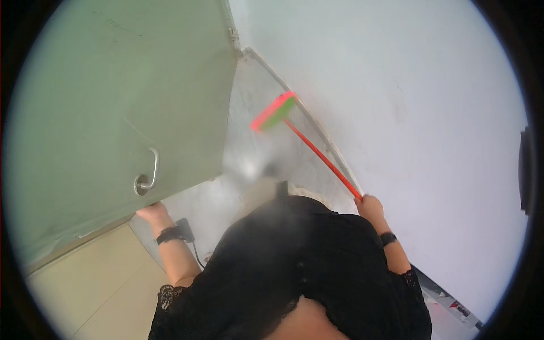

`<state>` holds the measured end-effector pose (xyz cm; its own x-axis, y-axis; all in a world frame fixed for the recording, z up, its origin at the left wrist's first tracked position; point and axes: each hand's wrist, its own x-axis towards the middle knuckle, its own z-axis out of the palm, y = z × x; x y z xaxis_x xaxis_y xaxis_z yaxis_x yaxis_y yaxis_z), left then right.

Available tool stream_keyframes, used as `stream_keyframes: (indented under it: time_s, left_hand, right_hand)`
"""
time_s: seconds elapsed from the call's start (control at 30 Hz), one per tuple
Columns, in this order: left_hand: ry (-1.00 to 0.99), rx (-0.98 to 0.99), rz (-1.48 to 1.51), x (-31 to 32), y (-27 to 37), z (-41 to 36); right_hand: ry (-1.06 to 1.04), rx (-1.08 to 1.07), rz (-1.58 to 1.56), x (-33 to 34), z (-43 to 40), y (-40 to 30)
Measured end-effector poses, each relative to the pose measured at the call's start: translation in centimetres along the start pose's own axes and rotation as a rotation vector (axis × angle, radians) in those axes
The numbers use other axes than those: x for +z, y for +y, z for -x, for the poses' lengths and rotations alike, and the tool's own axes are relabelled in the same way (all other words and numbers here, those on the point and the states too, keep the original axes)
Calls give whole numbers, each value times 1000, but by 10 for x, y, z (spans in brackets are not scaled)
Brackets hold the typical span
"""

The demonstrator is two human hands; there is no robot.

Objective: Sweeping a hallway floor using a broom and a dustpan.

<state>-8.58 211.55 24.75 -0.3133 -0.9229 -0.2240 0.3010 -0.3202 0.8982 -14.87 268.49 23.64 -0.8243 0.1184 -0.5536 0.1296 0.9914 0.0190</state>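
Observation:
In my right hand (371, 212) is the red handle of a broom (321, 155), near the white wall. Its pink and green head (274, 112) is slightly blurred, over the grey floor close to the baseboard. My left hand (154, 214) grips the edge of a green door (182, 106), just below the metal lever handle (156, 168). Some of the left fingers are hidden by the door. Each wrist wears a black strap, and a small dark box (185, 230) with a cable sits by the left one.
A white wall (403, 106) rises at the right, with a pale baseboard (316, 123) along its foot. Grey floor (250, 85) narrows to a corner beyond the broom head. Beige tiling (106, 276) shows at lower left. A dark object (525, 170) stands out at the right rim.

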Motion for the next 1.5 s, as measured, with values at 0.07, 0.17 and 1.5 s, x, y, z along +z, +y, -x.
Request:
stream_keyframes:
  time_s: [0.07, 0.17, 1.5]
  left_hand:
    - [14, 75, 63, 5, 2, 3]
    - [138, 138, 77, 4, 1, -8]
    - [834, 209, -340, -24, -34, -49]
  right_hand:
    - [15, -15, 42, -24, -33, -16]
    - [31, -93, 99, -50, -84, -45]
    - [-225, -269, 393, -164, -482, -261]
